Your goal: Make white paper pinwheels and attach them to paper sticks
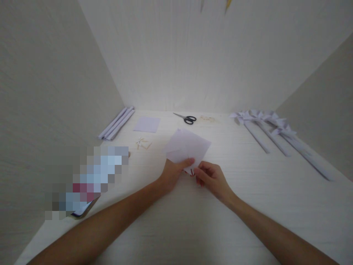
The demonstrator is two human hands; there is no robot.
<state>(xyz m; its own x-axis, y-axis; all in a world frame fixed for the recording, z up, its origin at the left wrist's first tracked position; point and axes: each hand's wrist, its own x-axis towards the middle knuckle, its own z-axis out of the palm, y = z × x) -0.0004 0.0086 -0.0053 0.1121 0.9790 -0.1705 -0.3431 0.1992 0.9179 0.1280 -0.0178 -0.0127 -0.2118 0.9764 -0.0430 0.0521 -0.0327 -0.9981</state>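
Paper (187, 147), a white folded sheet, sits at the frame's centre on the table (248, 206). Above it lie scissors (187, 118), a flat sheet (147, 124), rolled tubes (117, 123) at left, small sticks (143, 144), and pinwheels (273, 129) at right. The left hand (173, 173) pinches its lower edge; the right hand (211, 178) closes on a small red-tipped piece (192, 173) just below.

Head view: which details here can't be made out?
- Small red item between the left hand and right hand: mostly covered by fingers and the folded paper.
- Device at the left: pixelated over.
- Small sticks and pale bits beside the scissors: too small.
- Hanging objects: cut off by the top edge.
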